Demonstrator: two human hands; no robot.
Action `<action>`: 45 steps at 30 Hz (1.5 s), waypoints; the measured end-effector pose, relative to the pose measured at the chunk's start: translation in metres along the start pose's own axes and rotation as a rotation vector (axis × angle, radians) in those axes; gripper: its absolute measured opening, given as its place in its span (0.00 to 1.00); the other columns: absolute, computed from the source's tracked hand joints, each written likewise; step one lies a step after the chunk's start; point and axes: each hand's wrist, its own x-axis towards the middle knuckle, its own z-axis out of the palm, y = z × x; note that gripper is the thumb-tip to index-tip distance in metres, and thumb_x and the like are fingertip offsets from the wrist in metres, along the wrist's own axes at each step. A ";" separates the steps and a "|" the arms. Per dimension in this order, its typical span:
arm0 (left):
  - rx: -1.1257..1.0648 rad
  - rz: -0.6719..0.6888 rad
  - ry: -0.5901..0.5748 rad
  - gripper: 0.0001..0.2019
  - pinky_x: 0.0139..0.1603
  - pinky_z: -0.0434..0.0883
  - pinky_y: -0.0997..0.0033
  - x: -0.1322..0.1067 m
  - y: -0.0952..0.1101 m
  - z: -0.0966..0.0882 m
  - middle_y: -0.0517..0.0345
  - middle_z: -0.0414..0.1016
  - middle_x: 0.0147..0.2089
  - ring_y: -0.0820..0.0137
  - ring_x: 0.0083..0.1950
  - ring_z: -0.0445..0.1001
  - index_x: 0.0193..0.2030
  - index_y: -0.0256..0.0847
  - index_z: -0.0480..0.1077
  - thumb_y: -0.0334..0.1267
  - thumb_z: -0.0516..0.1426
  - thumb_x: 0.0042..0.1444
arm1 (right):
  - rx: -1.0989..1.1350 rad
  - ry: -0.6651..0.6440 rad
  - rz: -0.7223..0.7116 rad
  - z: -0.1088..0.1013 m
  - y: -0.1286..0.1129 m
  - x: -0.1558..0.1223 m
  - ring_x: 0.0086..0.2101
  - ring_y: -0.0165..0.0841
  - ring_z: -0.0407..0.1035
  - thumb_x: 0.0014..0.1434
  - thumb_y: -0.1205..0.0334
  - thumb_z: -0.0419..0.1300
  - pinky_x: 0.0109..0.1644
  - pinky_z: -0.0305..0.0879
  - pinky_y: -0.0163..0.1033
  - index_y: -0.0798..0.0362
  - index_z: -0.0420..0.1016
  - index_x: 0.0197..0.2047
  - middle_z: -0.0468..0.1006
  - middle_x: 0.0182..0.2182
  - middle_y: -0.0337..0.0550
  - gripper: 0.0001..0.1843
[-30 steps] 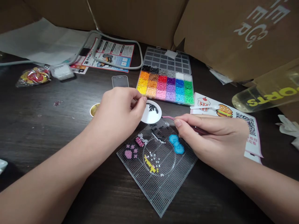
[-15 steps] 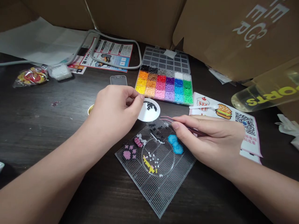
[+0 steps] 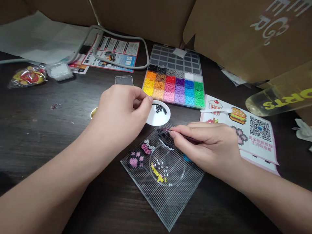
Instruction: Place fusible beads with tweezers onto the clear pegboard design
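Note:
Between the thumb and fingers of my right hand [image 3: 209,146] is a pair of tweezers [image 3: 166,129]. Their tips are over the far corner of a clear pegboard [image 3: 168,204], by an arc of black beads [image 3: 163,135] and a short white row. A pink paw [image 3: 136,160], a pink-and-white bead piece [image 3: 147,147] and a partly covered blue piece [image 3: 187,158] lie on the pegboard. My left hand [image 3: 122,109] is closed in a pinch at the left rim of a white dish [image 3: 156,119] with loose black beads; what it pinches, if anything, is hidden.
Behind the dish stands an open bead box [image 3: 174,84] sorted by colour. A pattern sheet [image 3: 258,146] with a white plastic spoon [image 3: 216,111] lies to the right. A clear ring [image 3: 184,172] with loose white and yellow beads rests on the pegboard. Cardboard [image 3: 146,19] walls the back.
My right hand has moved left with the tweezers, from beside the pegboard's corner to over the black beads, and covers most of the blue piece. My left hand keeps its pinch by the dish.

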 end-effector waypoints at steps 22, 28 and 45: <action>-0.020 -0.003 -0.015 0.14 0.43 0.66 0.56 0.000 0.002 0.001 0.56 0.80 0.30 0.62 0.34 0.75 0.31 0.46 0.80 0.43 0.57 0.66 | -0.037 -0.065 -0.069 0.002 -0.001 0.004 0.21 0.26 0.63 0.66 0.73 0.64 0.26 0.60 0.36 0.52 0.81 0.25 0.73 0.19 0.36 0.17; -0.010 -0.016 0.013 0.13 0.43 0.67 0.59 0.001 -0.001 0.000 0.59 0.79 0.29 0.63 0.34 0.75 0.33 0.45 0.81 0.43 0.58 0.65 | -0.014 -0.036 -0.057 0.000 -0.005 0.004 0.21 0.26 0.68 0.66 0.74 0.65 0.27 0.64 0.36 0.54 0.80 0.23 0.79 0.21 0.39 0.19; -0.034 -0.062 0.269 0.15 0.35 0.60 0.62 0.002 -0.011 -0.037 0.62 0.64 0.19 0.68 0.27 0.64 0.29 0.44 0.80 0.46 0.58 0.64 | -0.039 -0.018 0.083 -0.021 -0.019 0.006 0.18 0.26 0.65 0.65 0.66 0.66 0.22 0.60 0.33 0.51 0.87 0.33 0.73 0.17 0.35 0.09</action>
